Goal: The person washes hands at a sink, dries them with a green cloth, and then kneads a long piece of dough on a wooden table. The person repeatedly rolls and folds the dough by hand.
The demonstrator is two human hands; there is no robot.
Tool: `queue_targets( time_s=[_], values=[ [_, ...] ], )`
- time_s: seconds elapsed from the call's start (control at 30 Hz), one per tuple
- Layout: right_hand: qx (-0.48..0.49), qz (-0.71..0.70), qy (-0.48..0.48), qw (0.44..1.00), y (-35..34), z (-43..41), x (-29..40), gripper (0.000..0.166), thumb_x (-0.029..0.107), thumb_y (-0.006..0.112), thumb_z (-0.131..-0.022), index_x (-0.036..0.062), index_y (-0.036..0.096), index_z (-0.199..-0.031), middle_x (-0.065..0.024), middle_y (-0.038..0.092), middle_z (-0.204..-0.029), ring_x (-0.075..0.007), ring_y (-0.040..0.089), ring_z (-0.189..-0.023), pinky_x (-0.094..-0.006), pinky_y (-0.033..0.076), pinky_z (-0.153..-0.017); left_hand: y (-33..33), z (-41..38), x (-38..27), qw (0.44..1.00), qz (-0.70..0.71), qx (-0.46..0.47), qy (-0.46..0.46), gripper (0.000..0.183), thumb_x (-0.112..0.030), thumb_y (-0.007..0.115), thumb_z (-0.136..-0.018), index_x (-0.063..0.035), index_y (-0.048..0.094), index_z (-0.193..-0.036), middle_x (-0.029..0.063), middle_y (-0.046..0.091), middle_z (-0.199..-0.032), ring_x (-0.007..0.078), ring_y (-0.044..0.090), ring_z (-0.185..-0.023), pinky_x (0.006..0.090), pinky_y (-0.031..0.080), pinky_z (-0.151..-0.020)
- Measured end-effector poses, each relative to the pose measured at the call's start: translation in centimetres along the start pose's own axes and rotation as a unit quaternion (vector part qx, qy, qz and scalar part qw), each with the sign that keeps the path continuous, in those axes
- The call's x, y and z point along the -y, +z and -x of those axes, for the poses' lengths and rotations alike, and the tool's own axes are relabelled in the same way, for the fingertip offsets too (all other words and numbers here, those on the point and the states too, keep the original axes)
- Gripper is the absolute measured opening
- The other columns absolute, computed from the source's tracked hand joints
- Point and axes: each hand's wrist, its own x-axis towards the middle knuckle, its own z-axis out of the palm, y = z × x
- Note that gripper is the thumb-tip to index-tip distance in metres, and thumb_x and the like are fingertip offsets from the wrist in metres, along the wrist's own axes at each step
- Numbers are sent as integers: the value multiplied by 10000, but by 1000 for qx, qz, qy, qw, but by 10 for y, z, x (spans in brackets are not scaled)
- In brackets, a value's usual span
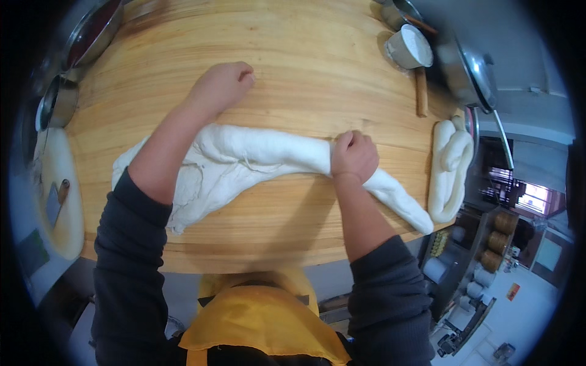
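A long piece of white dough (pixel 270 144) lies across the wooden worktop (pixel 293 219) in front of me. Its left part spreads into a wide, wrinkled flap, while the right part narrows to a smooth rope. My right hand (pixel 355 155) grips the dough where it thins, fingers curled over the roll. On the far side of the dough is my left hand (pixel 224 84), curled into a fist with nothing visible in it. The left forearm crosses over the wide part and hides some of it.
Folded dough ropes (pixel 451 174) lie at the right edge. Farther back are a rolling pin (pixel 421 94), a container of white powder (pixel 409 48) and a lidded metal pot (pixel 471 75). Leftward, a scraper (pixel 56 201) rests on a pale board (pixel 68 233), near metal bowls (pixel 94 34).
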Motion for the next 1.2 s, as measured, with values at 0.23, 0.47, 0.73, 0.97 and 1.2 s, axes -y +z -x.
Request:
queue_targets(
  time_s=[0.23, 0.47, 0.73, 0.97, 1.2],
  values=[
    [104, -178, 34, 978, -15, -53, 20, 421, 431, 526, -890, 86, 740, -781, -109, 708, -862, -319, 653, -868, -439, 504, -778, 37, 17, 42, 948, -235, -210, 53, 498, -367, 514, -975, -19, 578, -1326, 181, 689, -1192, 348, 672, -1034, 411, 527, -891],
    [128, -224, -354, 899, -22, -9, -26, 332, 340, 505, -913, 72, 701, -907, -158, 678, -870, -372, 622, -850, -488, 478, -788, 18, 122, -75, 936, -313, 132, -90, 406, -305, 468, -943, -33, 672, -1166, 197, 655, -1225, 379, 622, -1085, 484, 464, -939],
    [-65, -219, -215, 950, -28, 111, -27, 278, 230, 585, -846, 50, 650, -1047, -137, 613, -1120, -366, 532, -1119, -606, 308, -1057, 75, 184, -48, 899, -235, -324, 179, 303, -259, 528, -795, -92, 689, -990, 96, 671, -990, 326, 617, -895, 476, 461, -819],
    [75, -220, -159, 959, -21, 17, 33, 212, 247, 560, -883, 87, 681, -818, -116, 659, -773, -325, 616, -807, -502, 444, -828, 59, 111, -25, 941, -172, -274, 99, 225, -218, 546, -792, -94, 718, -870, 81, 691, -859, 302, 618, -862, 467, 470, -800],
    [160, -249, -68, 953, -4, -40, 61, 432, 343, 473, -990, 11, 605, -747, -181, 636, -748, -373, 577, -727, -478, 436, -689, 41, 59, -24, 959, -204, -198, -2, 209, -230, 550, -834, -127, 730, -812, 64, 704, -849, 313, 632, -839, 465, 484, -752]
  ],
)
